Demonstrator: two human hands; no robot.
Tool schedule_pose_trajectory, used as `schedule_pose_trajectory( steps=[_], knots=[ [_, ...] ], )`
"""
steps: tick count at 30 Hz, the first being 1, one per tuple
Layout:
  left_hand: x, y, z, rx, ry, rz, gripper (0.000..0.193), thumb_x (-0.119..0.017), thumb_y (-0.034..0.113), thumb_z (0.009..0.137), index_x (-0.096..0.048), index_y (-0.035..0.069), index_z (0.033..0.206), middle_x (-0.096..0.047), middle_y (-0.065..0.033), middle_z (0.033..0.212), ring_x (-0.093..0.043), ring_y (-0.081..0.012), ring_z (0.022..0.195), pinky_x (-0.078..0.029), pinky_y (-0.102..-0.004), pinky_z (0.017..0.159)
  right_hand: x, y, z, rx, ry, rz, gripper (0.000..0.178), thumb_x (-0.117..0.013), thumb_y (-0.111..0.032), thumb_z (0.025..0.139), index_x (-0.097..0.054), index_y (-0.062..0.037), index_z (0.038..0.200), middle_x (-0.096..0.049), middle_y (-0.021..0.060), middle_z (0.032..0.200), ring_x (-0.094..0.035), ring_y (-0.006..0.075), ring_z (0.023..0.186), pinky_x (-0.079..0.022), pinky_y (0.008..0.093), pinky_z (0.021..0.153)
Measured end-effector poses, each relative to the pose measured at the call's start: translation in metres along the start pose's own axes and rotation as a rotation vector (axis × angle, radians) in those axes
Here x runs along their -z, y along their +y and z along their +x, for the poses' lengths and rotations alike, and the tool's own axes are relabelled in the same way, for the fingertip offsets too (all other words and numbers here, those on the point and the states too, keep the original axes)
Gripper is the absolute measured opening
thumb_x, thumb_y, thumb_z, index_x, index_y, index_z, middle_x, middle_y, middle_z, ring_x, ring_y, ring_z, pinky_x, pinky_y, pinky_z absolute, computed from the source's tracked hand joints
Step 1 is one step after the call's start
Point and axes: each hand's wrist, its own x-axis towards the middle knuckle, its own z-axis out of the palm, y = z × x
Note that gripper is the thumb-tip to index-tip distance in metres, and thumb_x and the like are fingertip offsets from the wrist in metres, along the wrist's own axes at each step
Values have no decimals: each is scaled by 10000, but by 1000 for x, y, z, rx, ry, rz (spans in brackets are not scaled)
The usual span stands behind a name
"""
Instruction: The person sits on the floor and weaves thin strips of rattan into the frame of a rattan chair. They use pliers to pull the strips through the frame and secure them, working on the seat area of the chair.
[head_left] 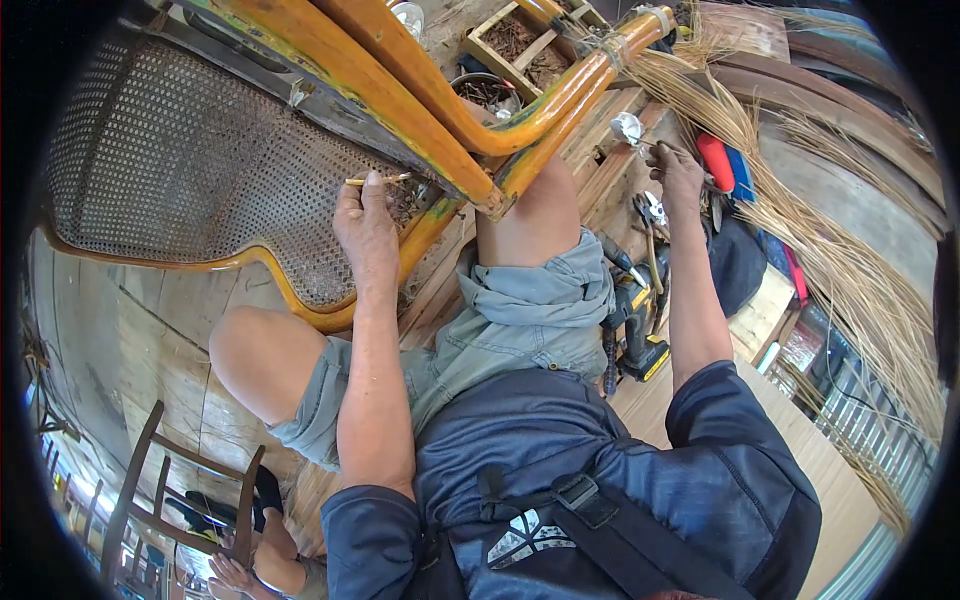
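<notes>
Left hand (366, 232), upper centre, pinching slim yellow stick (355, 182); right hand (678, 177), grip unclear, beside small white container (627, 127), apparently dipping; next move needs steadiness.

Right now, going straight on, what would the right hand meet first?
The right hand would probably meet the small white crumpled-looking object first, though depth is unclear.

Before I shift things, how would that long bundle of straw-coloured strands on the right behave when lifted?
The strands are probably light and bendy, being so thin. They may also spread apart, since many already fan out loosely.
</notes>
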Motion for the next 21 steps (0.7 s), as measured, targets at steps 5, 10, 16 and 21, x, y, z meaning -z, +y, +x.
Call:
schedule_pose_trajectory(
  steps=[5,10,16,21],
  knots=[
    [-3,3,2,39,17,-22,154,-527,185,910,-538,57,826,-462,34,659,-417,-46,582,-352,-193,519,21,-2,-1,-148,33,404,161,-533,-113,890,-542,1,1004,-622,99,844,-604,197,675,-485,298,532],
    [1,0,3,51,59,-79,149,-536,183,897,-541,73,797,-481,22,653,-447,-60,588,-381,-209,520,22,1,3,-220,65,536,148,-544,-138,886,-546,-12,964,-612,77,837,-584,195,700,-476,320,578],
    [3,6,2,51,32,46,178,-541,200,876,-548,56,772,-488,12,635,-435,-62,557,-352,-216,498,44,6,-4,-163,-167,538,115,-564,-136,870,-563,-41,936,-592,59,821,-557,169,746,-452,291,638],
    [9,-1,2,5,62,12,182,-546,197,873,-551,38,784,-484,18,621,-426,-59,536,-347,-221,481,14,-142,-109,19,-433,575,163,-544,-120,883,-578,-17,1004,-612,71,864,-545,167,755,-441,287,635]
  ],
)
